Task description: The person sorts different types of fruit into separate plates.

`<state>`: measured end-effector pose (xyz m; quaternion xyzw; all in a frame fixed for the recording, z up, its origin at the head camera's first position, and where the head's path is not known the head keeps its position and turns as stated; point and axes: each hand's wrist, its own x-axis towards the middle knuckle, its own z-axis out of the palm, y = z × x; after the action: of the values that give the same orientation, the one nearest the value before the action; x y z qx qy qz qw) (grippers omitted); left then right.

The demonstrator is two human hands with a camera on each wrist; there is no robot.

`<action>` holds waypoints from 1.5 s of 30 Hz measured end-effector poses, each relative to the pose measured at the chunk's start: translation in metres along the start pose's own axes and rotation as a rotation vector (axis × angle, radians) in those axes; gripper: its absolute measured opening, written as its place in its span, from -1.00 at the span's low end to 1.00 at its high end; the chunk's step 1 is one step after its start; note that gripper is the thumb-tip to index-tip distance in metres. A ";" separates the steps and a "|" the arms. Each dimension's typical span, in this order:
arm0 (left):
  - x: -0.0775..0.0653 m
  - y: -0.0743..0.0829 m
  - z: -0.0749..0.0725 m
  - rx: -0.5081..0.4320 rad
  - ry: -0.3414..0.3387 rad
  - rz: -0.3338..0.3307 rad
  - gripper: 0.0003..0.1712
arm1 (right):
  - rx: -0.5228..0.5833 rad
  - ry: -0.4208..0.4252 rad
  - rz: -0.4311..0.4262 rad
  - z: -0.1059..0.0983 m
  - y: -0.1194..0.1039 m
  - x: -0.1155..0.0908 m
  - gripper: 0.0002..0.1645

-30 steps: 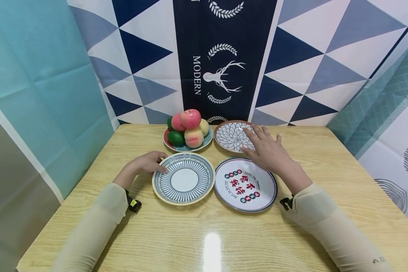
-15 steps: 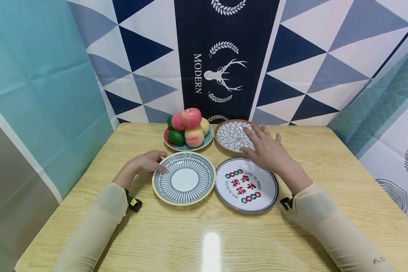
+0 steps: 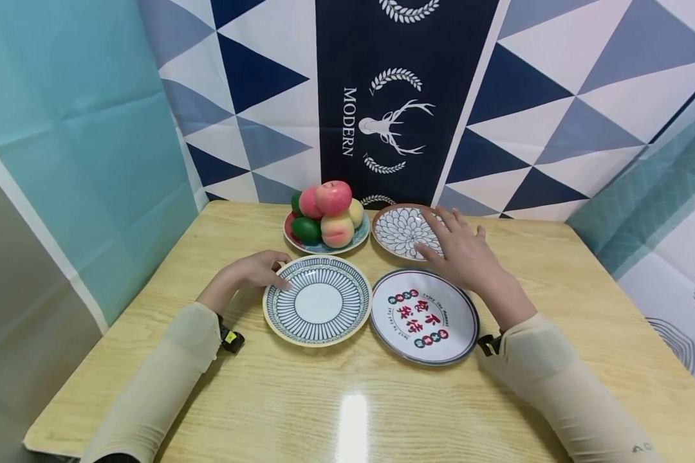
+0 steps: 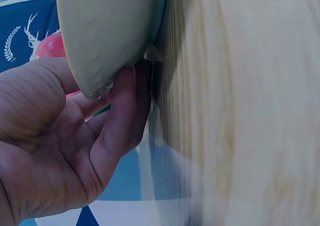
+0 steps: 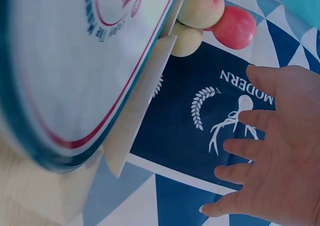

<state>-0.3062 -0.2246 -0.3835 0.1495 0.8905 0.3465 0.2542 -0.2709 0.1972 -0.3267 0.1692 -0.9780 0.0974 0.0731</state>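
Note:
At the left edge of a blue-striped plate (image 3: 318, 303), my left hand (image 3: 259, 269) grips the rim. Its thumb lies over the top, and in the left wrist view the fingers (image 4: 122, 103) curl beneath the plate's underside. My right hand (image 3: 468, 254) hovers with spread fingers near the brown-rimmed flower-pattern plate (image 3: 402, 233) and the white plate with red lettering (image 3: 405, 334). In the right wrist view that hand's palm (image 5: 290, 141) holds nothing and appears apart from both plates.
Behind the striped plate, a red and blue plate (image 3: 347, 245) carries piled fruit: a red apple (image 3: 333, 197), a peach (image 3: 337, 230) and green fruit (image 3: 305, 229) among them. The wooden table (image 3: 278, 399) meets a patterned cloth backdrop (image 3: 266, 77) at its far edge.
The head view has shifted slightly, so the whole scene sits a little further right. Both hands keep nearly the same pose, and the plates stay in place.

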 end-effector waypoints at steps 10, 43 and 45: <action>0.004 0.010 0.001 0.037 -0.013 0.025 -0.58 | 0.013 0.001 0.023 0.000 0.000 0.004 -0.08; -0.003 0.003 0.001 0.005 0.030 -0.006 -0.60 | 0.023 0.035 -0.067 -0.007 -0.054 0.075 -0.08; -0.003 0.003 0.001 0.002 0.030 -0.002 -0.60 | 0.025 0.035 -0.070 -0.008 -0.058 0.078 -0.09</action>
<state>-0.3029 -0.2232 -0.3807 0.1437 0.8946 0.3479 0.2409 -0.3229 0.1202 -0.2957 0.2026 -0.9688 0.1100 0.0913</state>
